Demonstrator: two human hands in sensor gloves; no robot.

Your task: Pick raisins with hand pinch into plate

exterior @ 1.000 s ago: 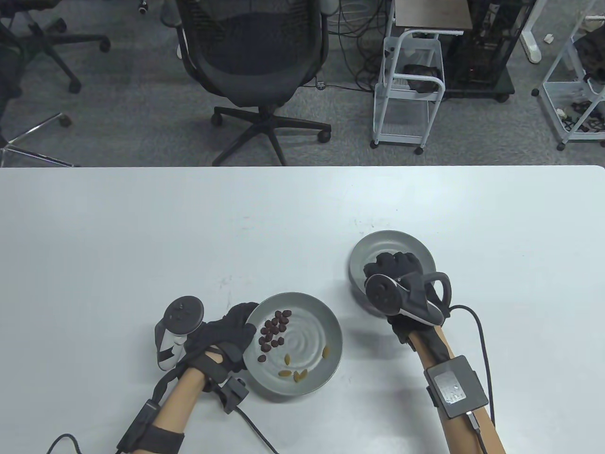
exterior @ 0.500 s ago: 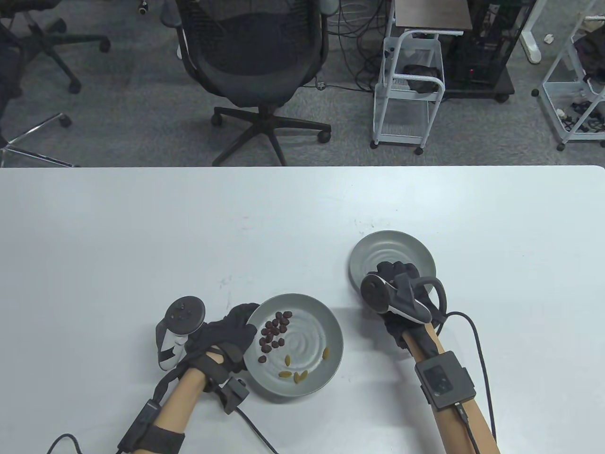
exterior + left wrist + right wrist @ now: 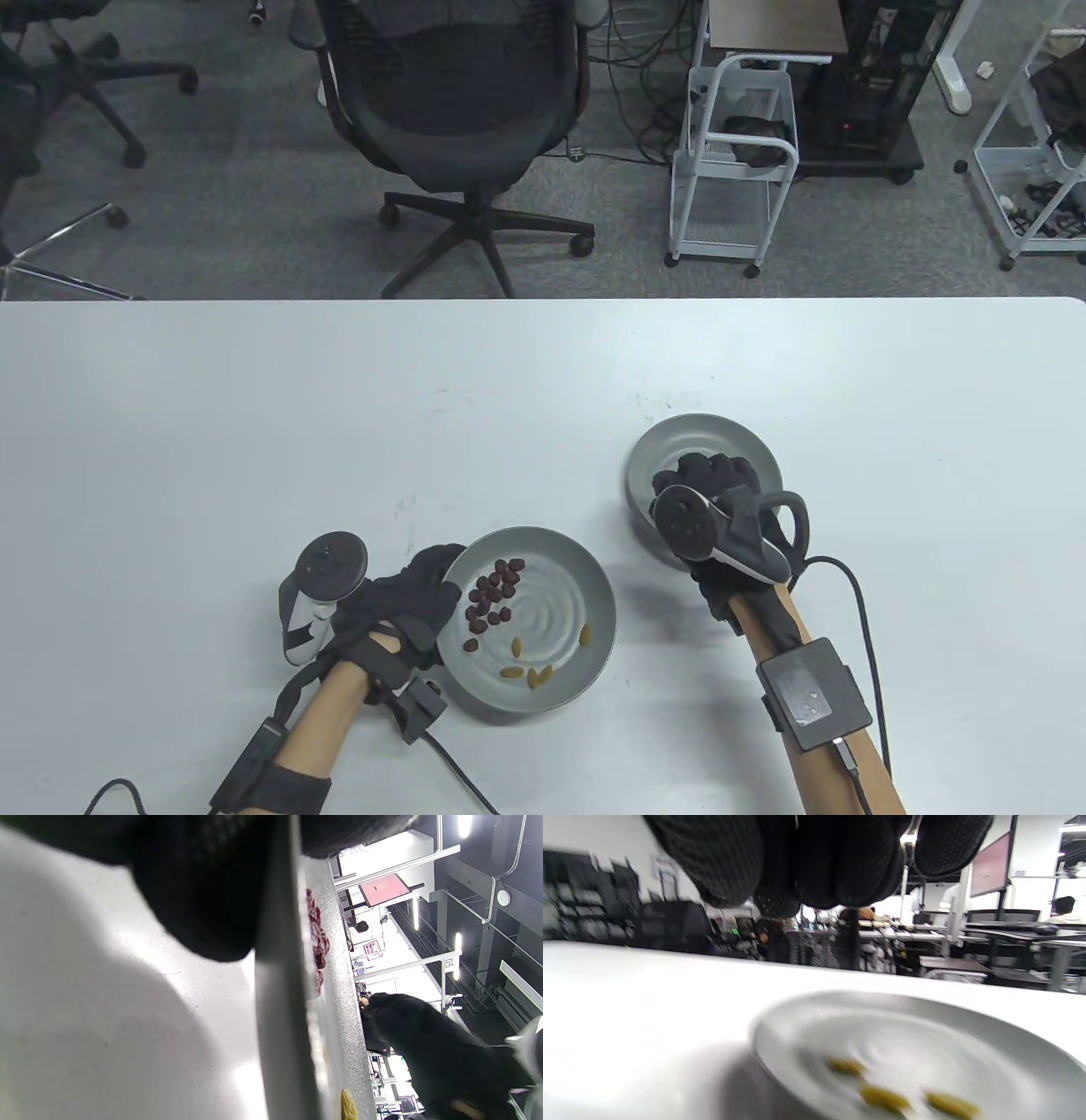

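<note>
On the left of the table (image 3: 254,407), the left hand (image 3: 405,598) grips the rim of the near plate (image 3: 577,607), which holds dark red raisins (image 3: 490,594) on its left side and yellow raisins (image 3: 528,673) near its front. Further right, the right hand (image 3: 713,488) hangs over the far plate (image 3: 679,437), fingers (image 3: 734,861) bunched together; what they pinch cannot be told. Three yellow raisins (image 3: 882,1098) lie in that plate.

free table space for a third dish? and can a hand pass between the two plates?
Bare: the table from its far edge down to both plates, its left side, and the right side beyond the small plate. A bare strip separates the large plate from the small one; a hand could likely pass. Crowded: left hand at the large plate's rim, right hand over the small plate.
</note>
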